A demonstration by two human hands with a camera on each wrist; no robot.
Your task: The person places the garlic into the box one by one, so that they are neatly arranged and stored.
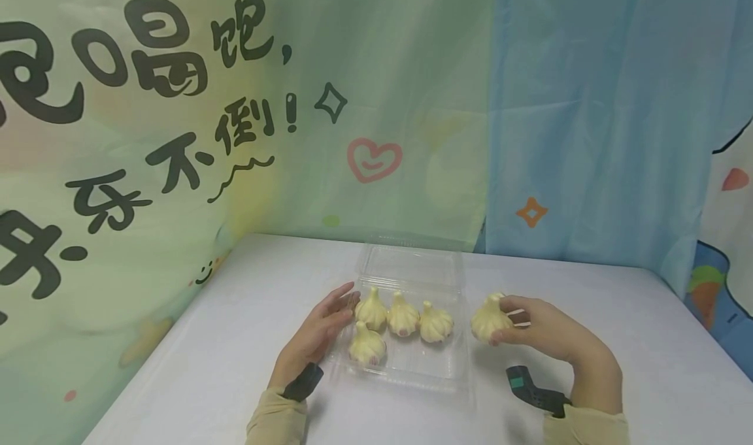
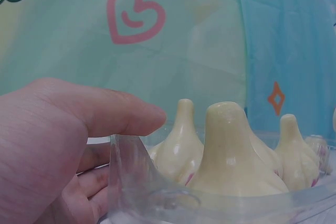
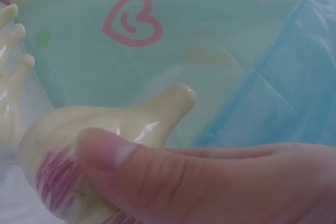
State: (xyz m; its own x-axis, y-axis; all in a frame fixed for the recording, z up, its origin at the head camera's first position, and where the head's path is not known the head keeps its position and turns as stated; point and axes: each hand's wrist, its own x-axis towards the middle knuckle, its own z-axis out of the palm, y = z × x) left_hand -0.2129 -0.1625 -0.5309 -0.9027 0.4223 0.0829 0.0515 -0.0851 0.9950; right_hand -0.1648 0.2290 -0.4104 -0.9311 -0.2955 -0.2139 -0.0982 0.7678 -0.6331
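Glossy cream garlic bulbs, several of them, sit in a clear plastic container (image 1: 420, 365): a row along its back half and one garlic bulb (image 1: 367, 345) at the front left. My left hand (image 1: 320, 324) holds the container's left side; in the left wrist view the thumb (image 2: 123, 111) reaches over the rim while the fingers stay outside the wall. Just right of the container, my right hand (image 1: 544, 327) grips another garlic bulb (image 1: 489, 319) between thumb and fingers. In the right wrist view this garlic bulb (image 3: 68, 129) shows purple streaks and its stem points up to the right.
The container's clear lid (image 1: 412, 265) lies folded back behind it on the white table (image 1: 194, 379). Printed curtains, green (image 1: 382, 59) and blue (image 1: 600, 118), hang along the table's back edge. Dark wrist devices (image 1: 302, 383) sit at both wrists.
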